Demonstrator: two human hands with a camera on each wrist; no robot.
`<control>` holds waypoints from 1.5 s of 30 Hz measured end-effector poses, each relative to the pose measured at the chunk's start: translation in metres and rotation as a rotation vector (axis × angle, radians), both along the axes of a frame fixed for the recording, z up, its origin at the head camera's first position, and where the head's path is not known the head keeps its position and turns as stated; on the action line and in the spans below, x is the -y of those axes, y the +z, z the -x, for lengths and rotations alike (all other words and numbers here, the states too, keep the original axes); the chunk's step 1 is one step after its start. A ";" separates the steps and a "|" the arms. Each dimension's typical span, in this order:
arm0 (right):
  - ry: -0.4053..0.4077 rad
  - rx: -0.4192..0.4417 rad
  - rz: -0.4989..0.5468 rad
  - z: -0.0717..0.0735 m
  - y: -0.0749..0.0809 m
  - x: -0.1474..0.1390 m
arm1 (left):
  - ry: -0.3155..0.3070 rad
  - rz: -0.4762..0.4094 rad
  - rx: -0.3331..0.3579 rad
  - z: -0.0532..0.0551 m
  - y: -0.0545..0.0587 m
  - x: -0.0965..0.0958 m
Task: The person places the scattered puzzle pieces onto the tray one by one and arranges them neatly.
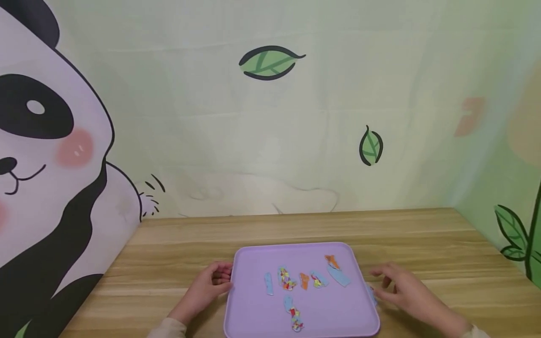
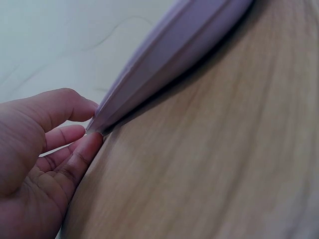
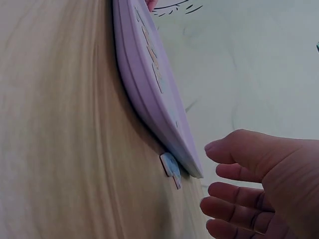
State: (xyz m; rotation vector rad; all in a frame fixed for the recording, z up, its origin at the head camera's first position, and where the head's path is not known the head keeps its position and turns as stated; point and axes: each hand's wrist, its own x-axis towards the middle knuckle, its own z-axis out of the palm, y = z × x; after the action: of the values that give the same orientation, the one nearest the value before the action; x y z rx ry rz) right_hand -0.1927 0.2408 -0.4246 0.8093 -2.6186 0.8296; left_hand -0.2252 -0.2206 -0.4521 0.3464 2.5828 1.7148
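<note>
A shallow lilac tray (image 1: pixel 253 314) lies on the table with several flat, irregular puzzle pieces (image 1: pixel 286 278) on it, printed in light blue, orange and mixed colours. My left hand (image 1: pixel 211 281) is at the tray's left edge; in the left wrist view its thumb (image 2: pixel 75 105) meets the rim and a fingertip sits below, pinching the edge. To the right of the tray hovers my right hand (image 1: pixel 399 291), fingers loosely bent and holding nothing. Close by it, a small light-blue piece (image 3: pixel 171 165) lies on the wood against the tray's right side.
The wooden table (image 1: pixel 190 234) runs back to a pale green wall cloth (image 1: pixel 296 141) printed with leaves. A large printed panda (image 1: pixel 50 141) covers the left side. Another printed panel with a plant (image 1: pixel 513 234) stands at the right.
</note>
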 end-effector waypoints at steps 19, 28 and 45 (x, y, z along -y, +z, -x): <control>0.070 0.124 -0.153 0.005 -0.004 -0.001 | 0.000 0.007 0.002 0.003 -0.002 0.002; 0.038 0.124 -0.169 0.003 -0.004 0.002 | -0.007 -0.003 0.002 0.001 -0.001 0.002; 0.007 0.115 -0.152 0.002 -0.005 0.002 | 0.001 0.002 0.015 0.002 -0.001 0.001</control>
State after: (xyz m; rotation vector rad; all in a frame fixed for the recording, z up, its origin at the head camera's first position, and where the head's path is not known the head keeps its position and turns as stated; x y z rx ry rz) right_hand -0.1946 0.2387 -0.4300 0.8337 -2.8095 0.7049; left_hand -0.2272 -0.2214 -0.4529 0.3311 2.5749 1.7082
